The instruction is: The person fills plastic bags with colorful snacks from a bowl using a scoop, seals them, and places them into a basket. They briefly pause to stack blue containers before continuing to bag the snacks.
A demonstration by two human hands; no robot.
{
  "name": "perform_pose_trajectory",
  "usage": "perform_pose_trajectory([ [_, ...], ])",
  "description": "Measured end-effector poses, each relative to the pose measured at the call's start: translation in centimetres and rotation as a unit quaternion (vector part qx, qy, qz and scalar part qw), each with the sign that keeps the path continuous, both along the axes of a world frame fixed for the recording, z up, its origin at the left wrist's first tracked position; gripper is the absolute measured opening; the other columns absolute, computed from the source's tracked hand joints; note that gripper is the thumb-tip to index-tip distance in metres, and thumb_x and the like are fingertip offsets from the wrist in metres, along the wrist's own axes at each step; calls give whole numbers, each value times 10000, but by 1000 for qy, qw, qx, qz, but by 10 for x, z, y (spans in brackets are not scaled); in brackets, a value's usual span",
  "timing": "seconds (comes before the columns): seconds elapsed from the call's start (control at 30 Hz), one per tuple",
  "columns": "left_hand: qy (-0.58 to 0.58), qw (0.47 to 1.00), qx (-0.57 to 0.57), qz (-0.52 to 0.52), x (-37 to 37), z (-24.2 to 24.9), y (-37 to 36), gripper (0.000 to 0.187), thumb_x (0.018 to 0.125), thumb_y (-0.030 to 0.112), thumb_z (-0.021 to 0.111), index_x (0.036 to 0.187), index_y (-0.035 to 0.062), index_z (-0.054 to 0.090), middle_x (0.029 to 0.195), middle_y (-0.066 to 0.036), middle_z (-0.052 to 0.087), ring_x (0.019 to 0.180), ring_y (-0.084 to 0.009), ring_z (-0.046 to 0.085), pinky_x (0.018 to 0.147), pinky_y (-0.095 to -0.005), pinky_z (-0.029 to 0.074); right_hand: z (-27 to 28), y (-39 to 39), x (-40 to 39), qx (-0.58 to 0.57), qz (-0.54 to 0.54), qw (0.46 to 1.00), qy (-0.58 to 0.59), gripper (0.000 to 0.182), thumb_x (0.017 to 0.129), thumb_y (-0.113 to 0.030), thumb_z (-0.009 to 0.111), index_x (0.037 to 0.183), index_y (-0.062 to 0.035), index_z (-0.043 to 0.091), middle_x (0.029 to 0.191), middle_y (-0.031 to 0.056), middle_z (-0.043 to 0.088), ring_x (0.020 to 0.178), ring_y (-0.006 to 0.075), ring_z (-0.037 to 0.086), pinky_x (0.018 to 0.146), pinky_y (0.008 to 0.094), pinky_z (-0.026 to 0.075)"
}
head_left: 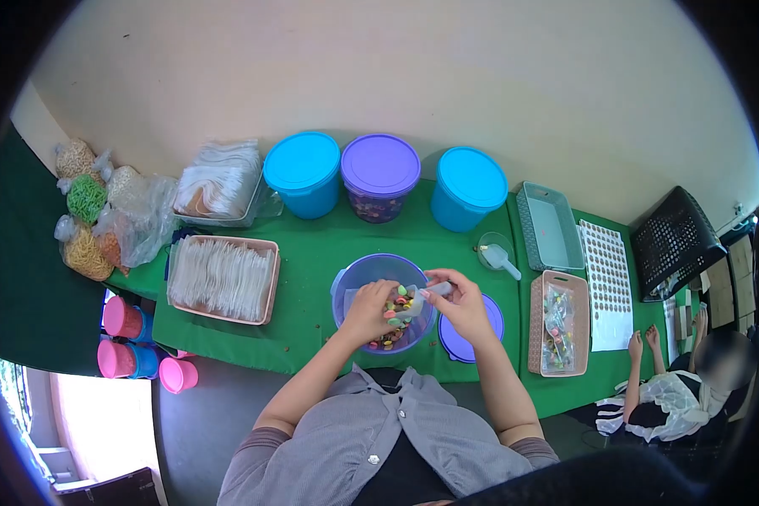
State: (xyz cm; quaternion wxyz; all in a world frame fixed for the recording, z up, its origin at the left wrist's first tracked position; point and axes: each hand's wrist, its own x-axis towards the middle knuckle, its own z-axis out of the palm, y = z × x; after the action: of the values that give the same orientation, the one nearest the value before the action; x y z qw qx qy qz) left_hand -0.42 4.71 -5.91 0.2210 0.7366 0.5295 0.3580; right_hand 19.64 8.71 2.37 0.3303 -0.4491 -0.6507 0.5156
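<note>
A purple tub (337,291) stands in front of me with colourful candies (386,339) inside. Over its opening, my right hand (462,305) is closed around the handle of a translucent scoop (413,304), whose head carries more candies. My left hand (369,314) is above the tub's left side, its fingers curled beside the scoop and candies. A bit of clear plastic shows near it, but I cannot make out exactly what its fingers grip. The purple lid (489,333) lies on the green table to the right, partly behind my right forearm.
Blue tubs (304,198) (464,207) and a purple-lidded tub (379,160) line the wall. Left: a basket of packets (228,278) and snack bags (84,198). Right: a second scoop (499,258), a pink basket (573,363), a sticker sheet (607,295) and another person (666,409).
</note>
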Motion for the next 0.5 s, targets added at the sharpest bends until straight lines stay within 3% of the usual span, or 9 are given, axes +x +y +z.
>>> perform_pose_trajectory([
  [0.07,-3,1000,3,-1,-1,-3,0,723,531,163,832,1169,62,506,1090,-124,570,1044,-338,549,886,-429,418,-4,-5,-8,-33,14,987,155,273,826,-31,700,1090,12,644,1040,72,611,946,129,592,781,264,472],
  [0.17,28,1000,1,4,-2,-9,3,738,537,199,832,1179,49,500,1065,-125,570,1014,-331,552,872,-425,424,-8,-8,-10,3,24,991,128,261,852,-4,670,1107,32,622,1093,89,574,1008,152,575,868,280,461],
  [0.23,-2,1000,-17,23,0,1,1,672,583,180,807,1167,38,507,1075,-124,571,1025,-332,548,875,-425,425,-5,-10,-9,26,13,991,132,256,855,-12,668,1105,29,627,1089,94,579,998,155,577,864,283,462],
  [0.47,-62,997,-25,47,-2,5,5,622,587,183,829,1120,77,528,1127,-127,569,1098,-333,553,915,-419,427,10,-10,4,137,-77,977,144,270,886,-41,637,1141,39,603,1081,98,555,1013,167,560,900,296,447],
  [0.5,-57,997,0,44,-2,7,5,571,632,155,798,1134,96,533,1155,-124,552,1099,-327,549,918,-420,422,10,-9,5,137,-78,977,144,270,886,-41,637,1141,39,603,1081,98,555,1013,167,560,900,296,447],
])
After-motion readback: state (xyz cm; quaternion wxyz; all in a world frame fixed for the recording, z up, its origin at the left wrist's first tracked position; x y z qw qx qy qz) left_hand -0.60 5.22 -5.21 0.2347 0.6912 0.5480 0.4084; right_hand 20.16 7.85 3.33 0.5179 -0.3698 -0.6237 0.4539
